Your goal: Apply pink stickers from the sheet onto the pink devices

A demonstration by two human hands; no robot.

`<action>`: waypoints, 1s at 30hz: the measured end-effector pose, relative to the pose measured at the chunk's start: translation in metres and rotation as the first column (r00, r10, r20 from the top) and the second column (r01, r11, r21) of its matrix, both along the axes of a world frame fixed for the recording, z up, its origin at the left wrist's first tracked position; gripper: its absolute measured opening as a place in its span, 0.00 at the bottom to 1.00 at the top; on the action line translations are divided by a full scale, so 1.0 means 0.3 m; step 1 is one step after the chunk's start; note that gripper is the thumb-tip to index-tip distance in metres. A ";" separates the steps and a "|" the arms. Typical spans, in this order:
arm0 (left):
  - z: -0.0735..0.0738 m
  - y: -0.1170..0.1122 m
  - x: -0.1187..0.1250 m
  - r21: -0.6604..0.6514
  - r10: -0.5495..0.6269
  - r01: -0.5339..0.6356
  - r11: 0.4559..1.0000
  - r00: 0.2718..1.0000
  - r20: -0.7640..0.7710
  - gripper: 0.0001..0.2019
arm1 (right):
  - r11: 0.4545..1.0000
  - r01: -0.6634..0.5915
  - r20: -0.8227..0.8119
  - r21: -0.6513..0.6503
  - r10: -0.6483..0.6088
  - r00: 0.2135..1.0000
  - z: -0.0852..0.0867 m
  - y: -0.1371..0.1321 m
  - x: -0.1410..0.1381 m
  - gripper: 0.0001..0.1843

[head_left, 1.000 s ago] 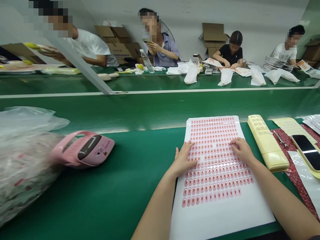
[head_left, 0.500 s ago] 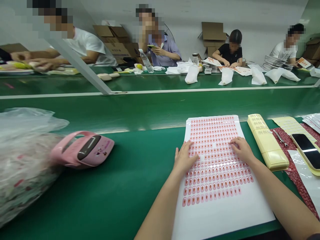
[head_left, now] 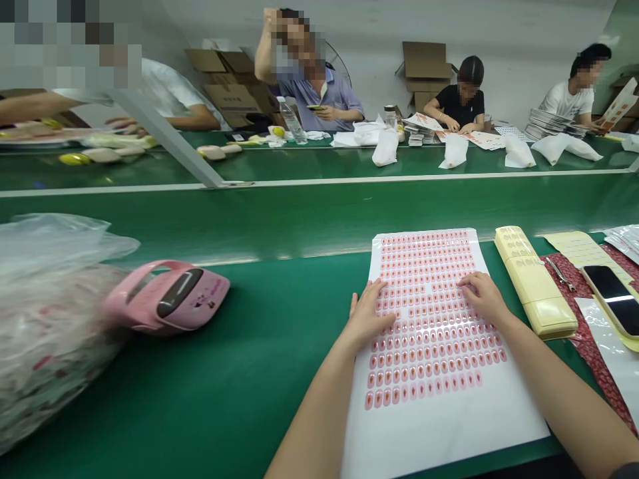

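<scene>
Hands [head_left: 367, 318] hide some pink pieces [head_left: 420, 370] on the sheet [head_left: 449, 426].

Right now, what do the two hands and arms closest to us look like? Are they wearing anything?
The ungloved left hand and ungloved right hand show no rings or bracelets. The left forearm looks bare. The right forearm is bare too, down to a small dark patch, maybe a sleeve edge.

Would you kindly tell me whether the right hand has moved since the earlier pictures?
No, the right hand shows no clear shift against the yellow bundle.
</scene>
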State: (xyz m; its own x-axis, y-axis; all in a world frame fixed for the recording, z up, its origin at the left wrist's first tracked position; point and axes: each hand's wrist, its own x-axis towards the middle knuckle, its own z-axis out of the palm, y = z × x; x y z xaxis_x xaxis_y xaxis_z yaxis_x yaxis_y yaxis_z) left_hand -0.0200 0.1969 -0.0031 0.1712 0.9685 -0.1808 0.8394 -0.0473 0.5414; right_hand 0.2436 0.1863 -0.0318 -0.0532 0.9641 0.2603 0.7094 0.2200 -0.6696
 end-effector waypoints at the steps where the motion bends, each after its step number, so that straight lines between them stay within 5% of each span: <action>1: 0.000 0.000 0.006 0.007 0.020 -0.020 1.000 1.000 0.000 0.32 | 1.000 0.000 0.000 -0.001 0.000 1.000 0.000 0.000 0.000 0.09; 6: -0.008 0.002 0.015 0.027 0.058 -0.057 0.998 0.998 -0.006 0.30 | 1.000 0.005 -0.002 -0.004 -0.005 1.000 0.001 -0.001 -0.001 0.09; 14: -0.005 0.003 -0.021 -0.008 -0.057 0.057 0.998 0.998 -0.004 0.36 | 1.000 0.000 0.009 -0.001 0.000 1.000 -0.001 0.001 0.000 0.08; 22: -0.018 0.003 0.003 0.030 0.042 -0.043 0.999 0.998 0.051 0.30 | 1.000 0.006 0.024 -0.009 -0.005 1.000 0.000 0.002 -0.001 0.08; 30: 0.004 0.008 -0.031 -0.010 0.000 0.001 1.000 0.995 0.104 0.31 | 1.000 -0.003 0.024 -0.021 0.003 1.000 -0.003 0.000 0.002 0.09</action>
